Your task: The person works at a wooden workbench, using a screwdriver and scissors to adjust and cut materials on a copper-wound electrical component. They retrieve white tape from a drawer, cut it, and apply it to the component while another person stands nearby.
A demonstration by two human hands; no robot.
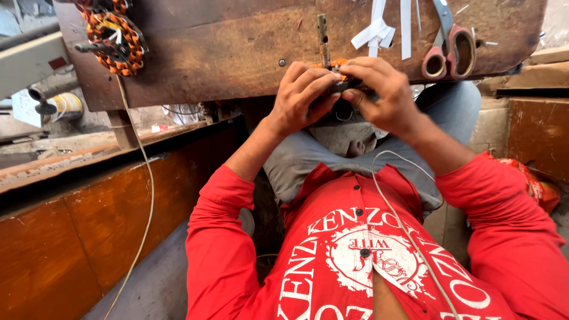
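Observation:
Both my hands meet at the near edge of a worn wooden workbench (pixel 237 53). My left hand (pixel 305 92) and my right hand (pixel 382 89) are closed together on a small dark part wound with orange wire (pixel 339 64); most of it is hidden under my fingers. A thin metal post (pixel 323 35) stands upright on the bench just behind my hands. I wear a red shirt with long sleeves, and my grey-trousered knee (pixel 349 139) is below the hands.
Red-handled scissors (pixel 448 50) and white paper strips (pixel 379 29) lie on the bench to the right. A stator wound with orange coils (pixel 112 38) sits at the bench's left end. A white cord (pixel 142 178) hangs down beside an orange wooden panel (pixel 89 237).

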